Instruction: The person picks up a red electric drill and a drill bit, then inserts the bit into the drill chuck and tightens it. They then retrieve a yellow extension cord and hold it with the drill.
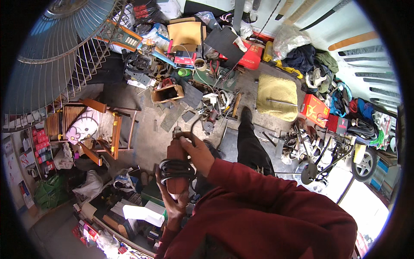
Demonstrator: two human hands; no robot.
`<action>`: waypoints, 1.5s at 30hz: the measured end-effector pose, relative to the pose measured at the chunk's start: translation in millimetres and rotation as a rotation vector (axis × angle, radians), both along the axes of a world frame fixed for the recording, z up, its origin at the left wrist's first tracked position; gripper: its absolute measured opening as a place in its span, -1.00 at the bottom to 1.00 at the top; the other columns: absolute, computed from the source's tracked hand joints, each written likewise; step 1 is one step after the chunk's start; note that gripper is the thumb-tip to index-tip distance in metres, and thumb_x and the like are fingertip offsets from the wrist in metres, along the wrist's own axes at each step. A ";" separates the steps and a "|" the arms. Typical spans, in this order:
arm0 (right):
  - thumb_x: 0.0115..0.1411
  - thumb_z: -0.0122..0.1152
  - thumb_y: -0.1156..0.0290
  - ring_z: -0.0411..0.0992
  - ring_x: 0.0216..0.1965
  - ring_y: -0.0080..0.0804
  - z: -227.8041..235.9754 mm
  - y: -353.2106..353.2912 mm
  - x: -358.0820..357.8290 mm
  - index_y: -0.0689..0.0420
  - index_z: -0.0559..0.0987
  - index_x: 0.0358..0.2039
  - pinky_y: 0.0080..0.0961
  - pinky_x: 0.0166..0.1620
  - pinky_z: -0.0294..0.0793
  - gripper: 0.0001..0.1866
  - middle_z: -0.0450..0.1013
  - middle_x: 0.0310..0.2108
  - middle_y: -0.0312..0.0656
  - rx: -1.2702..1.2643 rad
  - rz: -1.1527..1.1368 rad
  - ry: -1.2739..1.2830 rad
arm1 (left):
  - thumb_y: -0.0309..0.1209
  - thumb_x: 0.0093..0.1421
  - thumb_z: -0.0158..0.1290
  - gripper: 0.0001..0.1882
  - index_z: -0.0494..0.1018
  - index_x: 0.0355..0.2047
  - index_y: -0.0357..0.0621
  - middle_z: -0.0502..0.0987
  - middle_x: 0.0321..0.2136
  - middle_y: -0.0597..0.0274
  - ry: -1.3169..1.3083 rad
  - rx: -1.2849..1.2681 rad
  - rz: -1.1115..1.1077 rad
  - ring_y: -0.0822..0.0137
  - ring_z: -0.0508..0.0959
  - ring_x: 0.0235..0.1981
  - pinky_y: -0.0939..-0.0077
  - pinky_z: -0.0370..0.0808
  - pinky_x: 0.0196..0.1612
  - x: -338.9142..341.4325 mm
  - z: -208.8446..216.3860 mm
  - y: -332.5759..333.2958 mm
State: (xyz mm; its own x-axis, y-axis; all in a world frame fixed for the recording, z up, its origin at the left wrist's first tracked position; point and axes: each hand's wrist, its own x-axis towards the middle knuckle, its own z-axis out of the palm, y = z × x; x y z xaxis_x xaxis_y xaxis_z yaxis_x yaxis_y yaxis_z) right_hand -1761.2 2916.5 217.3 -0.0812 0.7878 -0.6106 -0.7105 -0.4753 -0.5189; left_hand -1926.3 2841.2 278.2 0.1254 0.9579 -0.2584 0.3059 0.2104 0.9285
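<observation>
A reddish-brown power drill (174, 151) is in front of me, its chuck end pointing away. Black cord (171, 168) is wound in several loops around its body. My left hand (173, 203) wraps the near end of the drill from below. Up by the front of the drill, my right hand (197, 151) has its fingers closed on the housing and cord. A slim bit or chuck tip (177, 126) shows beyond the fingers. Parts of both palms are hidden by the drill.
A wooden chair (115, 134) with a cushion stands at the left. Ahead are an open cardboard box (167, 93), an angle grinder (209, 125) and scattered tools. A yellow mat (276, 98) lies beyond my foot. A wheel (363, 165) stands at the right; a wire fan cage (64, 56) looms upper left.
</observation>
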 end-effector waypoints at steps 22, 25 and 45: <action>0.41 0.07 0.36 0.51 -0.50 -0.34 -89.6 -59.0 -0.9 0.15 0.47 -0.15 -0.16 -0.31 0.65 -0.86 0.53 -0.38 -0.15 -0.465 -0.053 0.277 | -0.40 0.21 0.21 -0.22 0.17 0.39 -0.29 0.35 0.25 -0.09 0.297 -0.226 0.190 0.15 0.38 0.23 0.32 0.29 0.29 -54.7 9.1 19.4; 0.39 0.12 0.39 0.49 -0.52 -0.34 -111.2 -77.1 -11.3 0.19 0.48 -0.18 -0.13 -0.28 0.66 -0.87 0.45 -0.45 -0.20 -0.399 -0.034 0.379 | -0.23 0.31 0.09 -0.31 0.21 0.37 -0.22 0.46 0.12 -0.05 0.119 -0.290 0.295 0.14 0.57 -0.09 0.31 0.54 -0.05 -83.7 7.1 23.2; 0.44 -0.13 0.33 0.04 -0.68 -0.66 -60.3 28.5 216.5 0.09 0.47 -0.21 -0.60 -0.58 0.05 -0.81 0.06 -0.65 -0.50 0.435 -0.525 0.638 | -0.14 0.06 0.33 0.04 0.08 0.43 -0.31 0.37 0.24 -0.03 0.439 -0.337 -0.127 0.21 0.46 0.15 0.34 0.37 0.24 -96.9 130.5 65.8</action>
State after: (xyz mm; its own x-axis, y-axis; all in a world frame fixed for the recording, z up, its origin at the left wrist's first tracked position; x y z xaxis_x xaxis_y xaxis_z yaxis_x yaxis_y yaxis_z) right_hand -1544.7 2945.1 157.1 0.1318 0.9675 -0.2156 -0.9912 0.1321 -0.0133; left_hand -2023.3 2907.0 408.7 0.0464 0.7979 -0.6010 0.6906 0.4091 0.5964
